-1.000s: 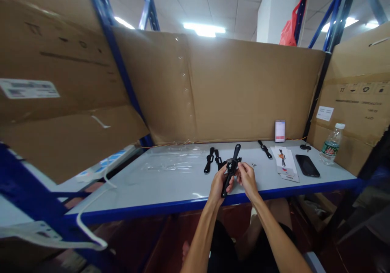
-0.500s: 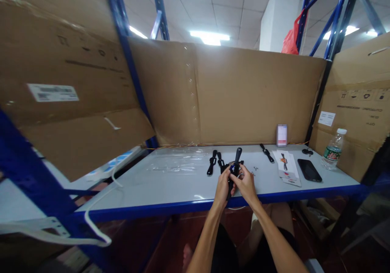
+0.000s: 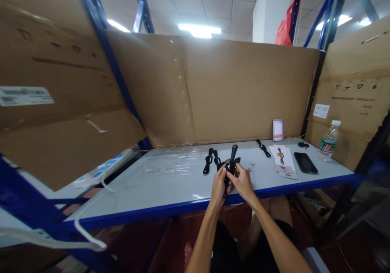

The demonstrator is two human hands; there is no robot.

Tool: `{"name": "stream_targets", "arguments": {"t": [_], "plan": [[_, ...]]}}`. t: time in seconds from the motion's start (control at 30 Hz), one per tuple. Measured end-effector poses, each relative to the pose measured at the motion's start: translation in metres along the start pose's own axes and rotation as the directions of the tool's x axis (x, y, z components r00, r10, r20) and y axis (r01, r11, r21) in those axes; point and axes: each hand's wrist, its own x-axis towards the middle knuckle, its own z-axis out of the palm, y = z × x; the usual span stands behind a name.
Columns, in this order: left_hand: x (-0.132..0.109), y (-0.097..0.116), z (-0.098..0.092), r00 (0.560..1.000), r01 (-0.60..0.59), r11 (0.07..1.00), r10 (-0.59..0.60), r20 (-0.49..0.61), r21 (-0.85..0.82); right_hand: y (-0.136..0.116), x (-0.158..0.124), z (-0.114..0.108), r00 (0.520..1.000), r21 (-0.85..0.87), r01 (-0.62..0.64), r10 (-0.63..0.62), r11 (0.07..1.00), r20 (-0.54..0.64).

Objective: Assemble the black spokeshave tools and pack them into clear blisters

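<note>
Both hands meet above the table's front edge around one black spokeshave (image 3: 233,153), held lengthwise with one handle pointing away from me. My left hand (image 3: 218,184) is wrapped round its lower part. My right hand (image 3: 242,180) has its thumb and fingers closed at the middle of the tool; any small part between them is hidden. Just beyond my hands, more black spokeshaves lie on the table, one at the left (image 3: 208,161) and another beside it (image 3: 216,158), partly covered. Small metal screws (image 3: 250,167) lie to the right of my right hand.
Farther right are another spokeshave (image 3: 263,148), printed cards (image 3: 284,165), a black phone (image 3: 305,163), a water bottle (image 3: 328,142), keys (image 3: 303,144) and a lit phone (image 3: 278,130) propped against cardboard. Clear plastic film (image 3: 170,163) lies left. Cardboard walls (image 3: 219,90) enclose the table (image 3: 146,193).
My view has turned slightly, so the scene sits a little farther left. Both hands stay on the spokeshave, with only a small shift of the fingers at its middle.
</note>
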Motion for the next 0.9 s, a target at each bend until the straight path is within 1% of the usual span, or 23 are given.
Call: {"name": "stream_targets", "arguments": {"t": [0.17, 0.3, 0.53, 0.67, 0.9], "plan": [[0.0008, -0.0021, -0.0015, 1.000, 0.010, 1.000, -0.010, 0.001, 0.024, 0.0024, 0.0003, 0.0021, 1.000, -0.036, 0.020, -0.020, 0.999, -0.020], [0.0011, -0.0027, -0.0017, 1.000, 0.002, 1.000, -0.002, -0.005, 0.023, 0.0040, 0.0014, 0.0030, 1.000, -0.035, 0.020, -0.021, 0.999, -0.014], [-0.0004, -0.0006, -0.0013, 0.999, 0.030, 1.000, -0.030, 0.011, 0.008, 0.0068, -0.0001, 0.0031, 0.999, -0.016, 0.033, -0.033, 0.999, -0.012], [0.0008, -0.0018, -0.0018, 1.000, 0.027, 1.000, -0.027, 0.009, 0.001, 0.0077, 0.0008, 0.0041, 1.000, -0.017, 0.028, -0.028, 0.999, -0.004], [0.0020, -0.0027, -0.0022, 0.999, 0.036, 0.999, -0.037, 0.003, 0.030, 0.0093, 0.0021, 0.0056, 0.999, -0.035, 0.039, -0.040, 0.999, -0.019]]}}
